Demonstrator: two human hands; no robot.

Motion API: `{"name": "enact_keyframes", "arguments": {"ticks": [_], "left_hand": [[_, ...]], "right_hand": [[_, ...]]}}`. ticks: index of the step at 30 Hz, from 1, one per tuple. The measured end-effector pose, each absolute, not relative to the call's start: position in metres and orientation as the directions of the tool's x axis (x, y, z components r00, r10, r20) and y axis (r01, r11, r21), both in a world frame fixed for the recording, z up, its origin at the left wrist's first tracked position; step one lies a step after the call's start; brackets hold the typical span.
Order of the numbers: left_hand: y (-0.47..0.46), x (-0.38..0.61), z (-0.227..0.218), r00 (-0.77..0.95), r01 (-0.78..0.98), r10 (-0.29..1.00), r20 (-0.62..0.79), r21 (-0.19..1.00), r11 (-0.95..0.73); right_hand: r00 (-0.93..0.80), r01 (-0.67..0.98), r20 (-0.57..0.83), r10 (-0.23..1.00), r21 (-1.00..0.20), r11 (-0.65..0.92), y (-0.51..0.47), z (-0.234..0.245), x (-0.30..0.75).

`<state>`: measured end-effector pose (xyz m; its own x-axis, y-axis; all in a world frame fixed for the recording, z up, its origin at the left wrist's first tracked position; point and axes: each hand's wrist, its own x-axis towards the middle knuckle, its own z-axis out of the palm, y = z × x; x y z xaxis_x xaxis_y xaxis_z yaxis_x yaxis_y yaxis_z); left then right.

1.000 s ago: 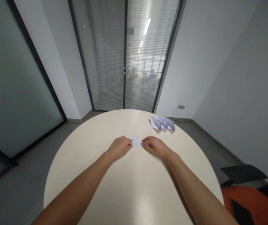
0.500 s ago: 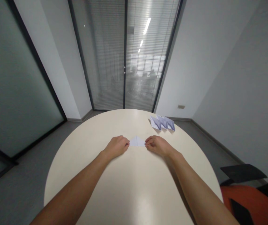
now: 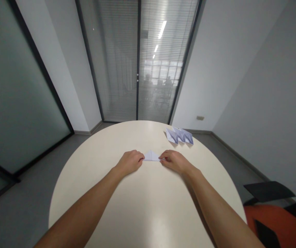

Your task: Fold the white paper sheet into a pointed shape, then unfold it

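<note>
A small white sheet of folded paper [image 3: 151, 155] lies on the round cream table [image 3: 148, 196], its peak pointing away from me and a crease running down its middle. My left hand [image 3: 131, 161] pinches its left corner, with fingers closed. On the opposite side, my right hand [image 3: 173, 160] grips the right corner between thumb and fingers. Both corners are hidden under the fingertips. A narrow strip shows along the paper's near edge.
Several folded white paper pieces [image 3: 179, 135] overlap in a row near the table's far right edge. An orange-seated chair [image 3: 279, 224] with black armrests stands at the lower right. Beyond the table is a glass partition with blinds [image 3: 119, 75].
Both hands have shifted slightly inward along the paper. Its near edge now shows a thin fold or gap that was not visible before. The row of folded pieces has stayed put.
</note>
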<state>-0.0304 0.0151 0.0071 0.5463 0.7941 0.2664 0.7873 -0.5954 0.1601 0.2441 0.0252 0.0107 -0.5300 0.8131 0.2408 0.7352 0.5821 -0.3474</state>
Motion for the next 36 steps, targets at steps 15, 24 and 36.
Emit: {"name": "enact_keyframes", "arguments": {"ticks": [15, 24, 36], "left_hand": [[0.017, -0.025, 0.002, 0.475, 0.786, 0.811, 0.340, 0.250, -0.565], [0.017, -0.020, 0.000, 0.363, 0.740, 0.852, 0.376, 0.439, -0.509], [0.009, -0.007, 0.003, 0.333, 0.575, 0.900, 0.281, 0.696, -0.430]], "right_hand": [[-0.321, 0.666, 0.295, 0.900, -0.606, 0.436, 0.035, -0.005, 0.246], [-0.256, 0.503, 0.415, 0.873, -0.714, 0.487, 0.039, -0.005, 0.240], [-0.245, 0.570, 0.529, 0.813, -0.599, 0.562, 0.022, 0.012, 0.224]]}}
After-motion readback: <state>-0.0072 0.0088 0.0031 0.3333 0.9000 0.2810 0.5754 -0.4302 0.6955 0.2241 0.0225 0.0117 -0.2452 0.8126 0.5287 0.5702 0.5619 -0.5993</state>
